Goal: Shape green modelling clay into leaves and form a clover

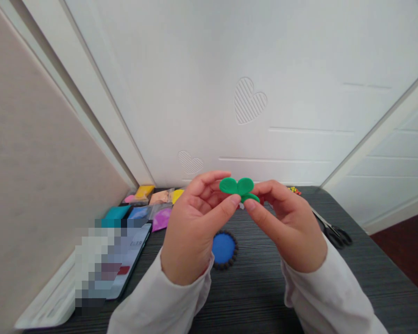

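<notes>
Both of my hands are raised above the dark table (351, 278) and pinch a small green clay piece (237, 186) made of flat rounded petals. My left hand (195, 222) grips it from the left with thumb and fingers closed. From the right, my right hand (289, 227) pinches its lower petal. Below my hands a blue clay disc with a dark beaded rim (224, 249) lies on the table.
Several coloured clay packets (149, 204) lie at the table's back left. A tablet (125, 264) rests near the left edge. Black scissors (334, 231) lie to the right, and small red and yellow bits (294, 189) sit behind my right hand. A white panelled wall stands behind.
</notes>
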A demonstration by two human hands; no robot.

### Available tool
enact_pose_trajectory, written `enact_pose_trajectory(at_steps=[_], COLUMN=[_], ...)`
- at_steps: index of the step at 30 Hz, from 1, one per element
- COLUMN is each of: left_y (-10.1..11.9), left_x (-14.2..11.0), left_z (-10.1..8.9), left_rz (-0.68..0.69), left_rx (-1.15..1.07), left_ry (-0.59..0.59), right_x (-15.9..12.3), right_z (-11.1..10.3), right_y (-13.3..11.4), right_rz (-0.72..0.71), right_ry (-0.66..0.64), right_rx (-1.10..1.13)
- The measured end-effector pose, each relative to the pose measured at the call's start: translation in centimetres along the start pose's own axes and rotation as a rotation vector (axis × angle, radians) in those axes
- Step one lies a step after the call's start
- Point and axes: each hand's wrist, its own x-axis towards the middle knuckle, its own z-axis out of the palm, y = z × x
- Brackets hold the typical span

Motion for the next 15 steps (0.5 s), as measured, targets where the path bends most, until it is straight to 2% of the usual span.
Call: enact_pose_trajectory(at_steps=[15], left_y=[0.01], left_x=[-0.48], left_z=[0.44], left_rz=[0.112], left_rx=[0.133], left_ry=[0.058], right_x=[-0.05], right_z=[0.10], right_y=[0.01], right_rz=[0.023], right_ry=[0.057], right_rx=[-0.004])
